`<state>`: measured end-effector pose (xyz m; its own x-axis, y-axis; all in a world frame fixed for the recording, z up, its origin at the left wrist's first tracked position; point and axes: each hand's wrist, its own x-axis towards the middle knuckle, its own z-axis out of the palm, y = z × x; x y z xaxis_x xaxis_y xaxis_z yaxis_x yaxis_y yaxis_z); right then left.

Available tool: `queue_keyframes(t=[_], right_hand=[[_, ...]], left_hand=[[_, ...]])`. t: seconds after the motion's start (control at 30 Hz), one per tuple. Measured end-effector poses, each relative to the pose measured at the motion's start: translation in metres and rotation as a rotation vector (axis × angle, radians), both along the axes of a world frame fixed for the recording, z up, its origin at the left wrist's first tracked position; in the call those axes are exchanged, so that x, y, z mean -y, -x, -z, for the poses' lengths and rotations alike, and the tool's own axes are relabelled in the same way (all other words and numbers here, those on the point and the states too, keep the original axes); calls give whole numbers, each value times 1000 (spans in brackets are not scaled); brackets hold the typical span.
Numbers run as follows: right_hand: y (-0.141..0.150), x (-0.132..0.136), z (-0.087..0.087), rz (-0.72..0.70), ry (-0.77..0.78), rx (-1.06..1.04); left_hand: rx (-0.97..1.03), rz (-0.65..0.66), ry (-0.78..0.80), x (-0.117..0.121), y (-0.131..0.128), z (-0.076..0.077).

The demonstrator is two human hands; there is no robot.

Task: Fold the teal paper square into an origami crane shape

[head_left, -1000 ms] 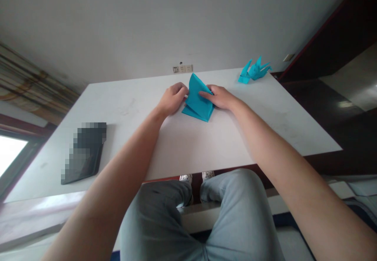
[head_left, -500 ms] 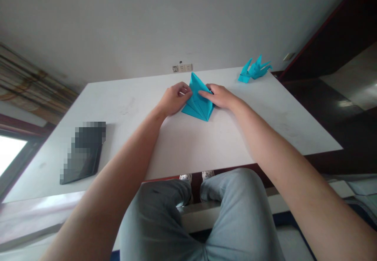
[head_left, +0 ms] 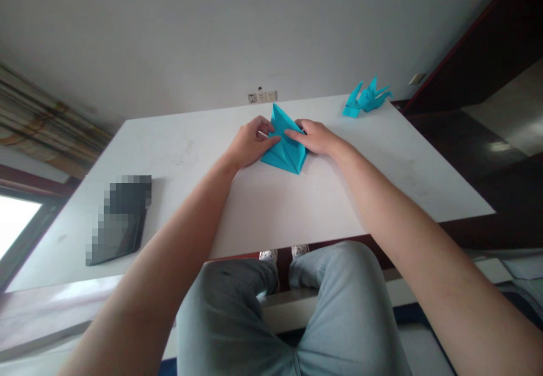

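A partly folded sheet of blue origami paper (head_left: 283, 148) rests on the white table, its pointed tip raised toward the wall. On its left edge, my left hand (head_left: 254, 140) grips the paper, with the thumb lying over the front and the fingers curled at the side. My right hand (head_left: 314, 137) holds the opposite edge, thumb on the front face and fingers behind, partly hidden. Creases run down the lower part of the sheet, and its right flap stands slightly lifted.
Folded blue paper cranes (head_left: 367, 100) stand at the table's far right corner. A dark flat object (head_left: 121, 223), partly pixelated, lies at the left on the white table (head_left: 292, 212). Wall sockets (head_left: 262, 97) sit just beyond the back edge.
My left thumb has slid a little to the right and down over the front of the paper. My right hand keeps nearly the same hold.
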<state>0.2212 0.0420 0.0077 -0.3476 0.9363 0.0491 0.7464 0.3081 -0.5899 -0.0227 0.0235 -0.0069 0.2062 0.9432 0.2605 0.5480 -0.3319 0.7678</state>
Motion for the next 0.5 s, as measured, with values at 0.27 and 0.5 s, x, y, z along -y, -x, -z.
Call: queue_keyframes(t=[0.27, 0.5], right_hand=[[-2, -4, 4, -13, 1, -24], [-2, -3, 4, -5, -9, -33]], left_hand=[[-55, 91, 1, 0, 5, 0], [-102, 85, 4, 1, 4, -2]])
